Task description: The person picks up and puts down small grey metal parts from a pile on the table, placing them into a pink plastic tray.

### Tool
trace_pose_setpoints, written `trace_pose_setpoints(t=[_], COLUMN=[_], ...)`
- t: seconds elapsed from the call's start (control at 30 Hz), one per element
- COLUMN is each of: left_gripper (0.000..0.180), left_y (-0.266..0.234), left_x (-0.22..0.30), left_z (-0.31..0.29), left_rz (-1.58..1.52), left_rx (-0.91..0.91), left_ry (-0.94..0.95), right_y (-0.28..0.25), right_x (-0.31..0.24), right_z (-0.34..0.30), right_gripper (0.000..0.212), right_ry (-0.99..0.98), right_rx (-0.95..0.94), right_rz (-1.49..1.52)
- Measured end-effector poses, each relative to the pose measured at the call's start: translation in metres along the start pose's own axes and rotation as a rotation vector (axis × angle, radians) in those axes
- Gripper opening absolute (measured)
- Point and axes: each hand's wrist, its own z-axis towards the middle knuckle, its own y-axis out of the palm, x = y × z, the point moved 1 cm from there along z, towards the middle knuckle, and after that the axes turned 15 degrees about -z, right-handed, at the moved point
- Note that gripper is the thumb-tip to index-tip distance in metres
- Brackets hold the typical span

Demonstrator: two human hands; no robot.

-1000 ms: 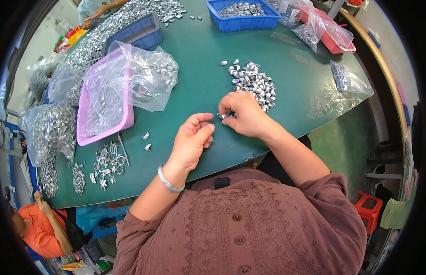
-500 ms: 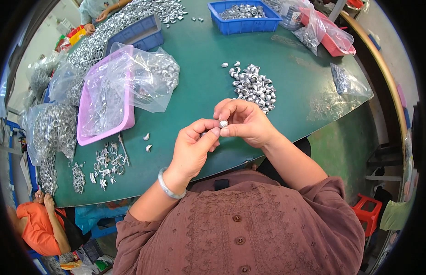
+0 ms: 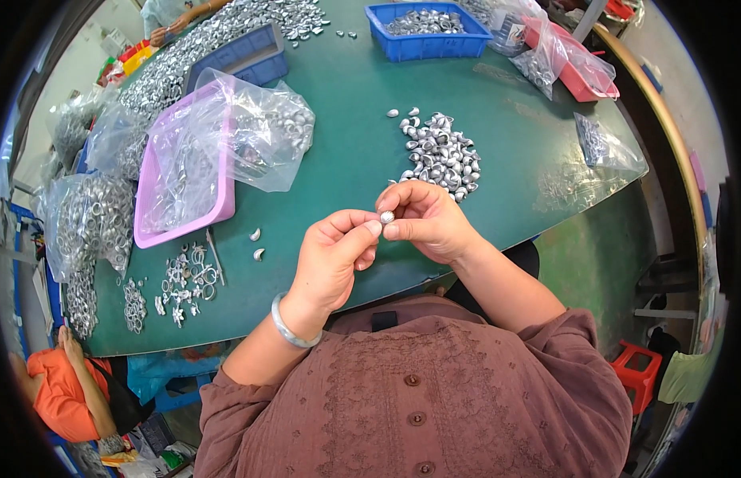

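Observation:
Between my fingertips is a small silvery metal piece (image 3: 387, 217), rounded, with a ridged-looking face. My left hand (image 3: 337, 253) pinches it from one side between thumb and forefinger, its other fingers curled. On the other side, my right hand (image 3: 428, 221) grips it with thumb and bent fingers. Just beyond the right hand lies a heap of curved silvery metal pieces (image 3: 442, 151), several of them strayed toward its edges. Two loose crescent-shaped pieces (image 3: 257, 254) rest on the green table (image 3: 346, 103) to the left of my left hand.
At left stand a pink tray (image 3: 227, 191) with clear bags and a bulging bag of rings (image 3: 95, 223). Small metal parts (image 3: 187, 279) lie nearer. Farther off are blue bins (image 3: 426, 46), a red tray (image 3: 581, 76) and a large metal heap (image 3: 171, 72). Other people work at left.
The metal piece has turned between my fingers, showing a ridged face instead of a smoother one. My right hand has come slightly lower, its upper fingers drawn down.

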Motion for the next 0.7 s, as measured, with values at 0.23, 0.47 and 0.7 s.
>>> trace_pose_setpoints(t=[0.23, 0.47, 0.7], left_gripper=[0.009, 0.009, 0.008], left_y=[-0.0010, -0.0022, -0.0069], left_x=[0.0008, -0.0016, -0.0038], left_z=[0.0001, 0.0011, 0.0012], left_rz=[-0.041, 0.021, 0.119], left_rx=[-0.007, -0.006, -0.053], left_ry=[-0.020, 0.022, 0.125], right_y=[0.0013, 0.0021, 0.0029], right_x=[-0.0017, -0.0027, -0.0091], right_z=[-0.0013, -0.0018, -0.0039], right_gripper=[0.019, 0.016, 0.018], right_ry=[0.009, -0.095, -0.072], right_rx=[0.017, -0.001, -0.020], right_rz=[-0.045, -0.187, -0.226])
